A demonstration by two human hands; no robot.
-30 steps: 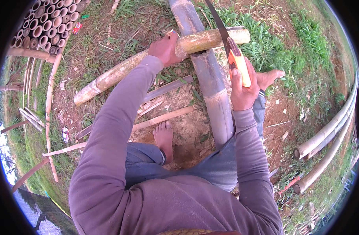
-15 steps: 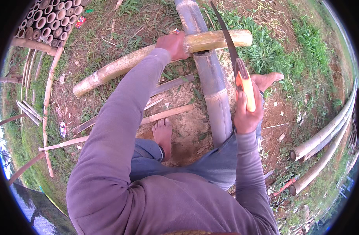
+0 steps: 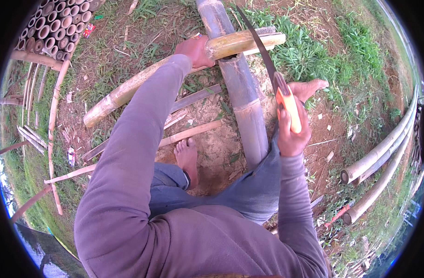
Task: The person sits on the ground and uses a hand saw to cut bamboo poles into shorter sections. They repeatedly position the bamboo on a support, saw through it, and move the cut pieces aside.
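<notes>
My left hand (image 3: 195, 51) is closed around a yellowish bamboo pole (image 3: 117, 95) near its middle. This pole lies crosswise over a thick grey bamboo trunk (image 3: 244, 88), which has a dark opening just below the crossing. My right hand (image 3: 294, 132) grips the orange handle of a handsaw (image 3: 288, 106), its long dark blade pointing up and away. The blade passes across the pole's right part; whether it touches cannot be told. Pale, strip-like edges show along that part, so it looks split lengthwise. The trunk's near end rests by my right leg.
Cut bamboo strips (image 3: 191, 133) lie by my bare left foot (image 3: 186, 160). Stacked bamboo tubes (image 3: 59, 28) stand at the far left beside a pole frame (image 3: 52, 129). Long bamboo poles (image 3: 374, 162) lie at the right. Grass (image 3: 297, 51) and wood chips cover the soil.
The whole view has shifted slightly. The yellowish pole's right part looks rolled or parted, with pale strips now showing along its edges. Both hands keep their grips.
</notes>
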